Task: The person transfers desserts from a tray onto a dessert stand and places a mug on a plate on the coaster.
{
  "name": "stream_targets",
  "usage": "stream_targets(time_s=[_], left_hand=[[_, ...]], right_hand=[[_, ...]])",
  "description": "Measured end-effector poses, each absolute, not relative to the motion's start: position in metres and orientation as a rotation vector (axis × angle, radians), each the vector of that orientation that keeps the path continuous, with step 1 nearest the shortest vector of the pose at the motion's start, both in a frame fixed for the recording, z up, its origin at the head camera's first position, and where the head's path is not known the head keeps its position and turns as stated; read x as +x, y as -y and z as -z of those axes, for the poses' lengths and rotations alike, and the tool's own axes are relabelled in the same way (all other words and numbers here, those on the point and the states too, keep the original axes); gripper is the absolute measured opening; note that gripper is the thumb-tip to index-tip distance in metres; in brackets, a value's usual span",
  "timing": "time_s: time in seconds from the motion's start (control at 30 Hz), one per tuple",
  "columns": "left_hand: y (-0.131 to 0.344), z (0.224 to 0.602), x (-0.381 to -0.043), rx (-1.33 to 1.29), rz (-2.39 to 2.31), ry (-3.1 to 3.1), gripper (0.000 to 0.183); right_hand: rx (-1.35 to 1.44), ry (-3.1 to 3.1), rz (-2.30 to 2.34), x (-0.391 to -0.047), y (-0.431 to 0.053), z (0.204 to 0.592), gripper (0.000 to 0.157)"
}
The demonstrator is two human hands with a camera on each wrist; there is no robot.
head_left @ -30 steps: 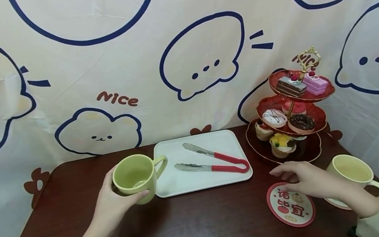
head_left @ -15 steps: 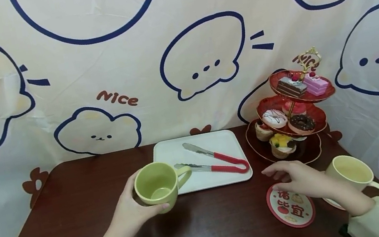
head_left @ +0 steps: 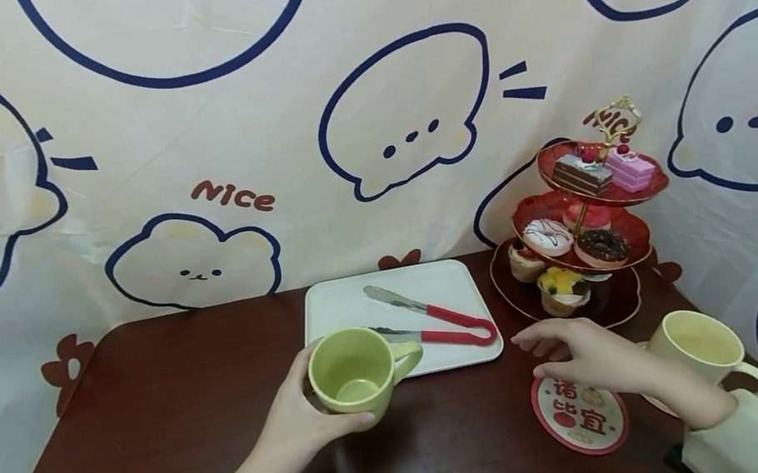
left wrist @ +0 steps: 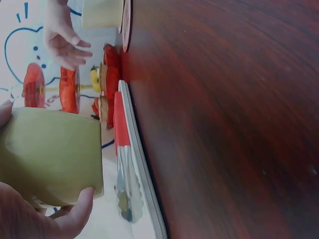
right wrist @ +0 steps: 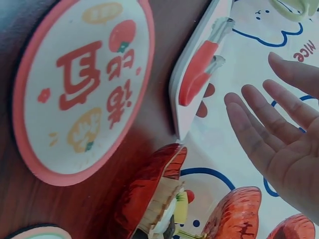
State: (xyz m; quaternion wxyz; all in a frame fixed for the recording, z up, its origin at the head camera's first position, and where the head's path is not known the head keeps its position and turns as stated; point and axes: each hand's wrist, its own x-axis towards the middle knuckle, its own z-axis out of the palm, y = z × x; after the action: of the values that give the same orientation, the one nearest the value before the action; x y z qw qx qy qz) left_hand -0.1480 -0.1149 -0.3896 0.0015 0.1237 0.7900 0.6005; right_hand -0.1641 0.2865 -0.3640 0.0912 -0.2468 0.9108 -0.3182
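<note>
My left hand (head_left: 305,419) grips a yellow-green mug (head_left: 353,370) round its side, with the handle pointing right. In the left wrist view the mug (left wrist: 55,154) is held above the table, apart from its surface. My right hand (head_left: 590,356) hovers with loosely bent fingers over the far edge of a round coaster (head_left: 581,414) with a red rim. Nothing lies between its fingers in the right wrist view, where the hand (right wrist: 284,129) is spread. Behind the right wrist, a second yellow-green mug (head_left: 702,342) stands on a partly hidden coaster.
A white tray (head_left: 330,304) at the back of the table bears red-handled tongs (head_left: 461,336). To its right rises a three-tiered red stand (head_left: 641,233) with toy cakes, donuts and cupcakes. A printed cloth (head_left: 196,150) hangs behind the dark wooden table (head_left: 151,412).
My left hand has carried the mug rightward and slightly nearer, from the tray's left end to before its middle. My right hand has drifted a little left above the coaster.
</note>
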Motion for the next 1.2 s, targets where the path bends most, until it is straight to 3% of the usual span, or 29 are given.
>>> stream_targets(time_s=[0.93,1.2], left_hand=[[0.050,0.402,-0.152,0.669,-1.936,-2.201,0.100],[0.032,0.402,-0.151,0.722,-1.899,-2.190,0.101]], right_hand=[[-0.851,-2.657,1.106,-0.156,-0.262,0.356,0.042],[-0.962,-2.624,1.137,-0.150,-0.255,0.355,0.026]])
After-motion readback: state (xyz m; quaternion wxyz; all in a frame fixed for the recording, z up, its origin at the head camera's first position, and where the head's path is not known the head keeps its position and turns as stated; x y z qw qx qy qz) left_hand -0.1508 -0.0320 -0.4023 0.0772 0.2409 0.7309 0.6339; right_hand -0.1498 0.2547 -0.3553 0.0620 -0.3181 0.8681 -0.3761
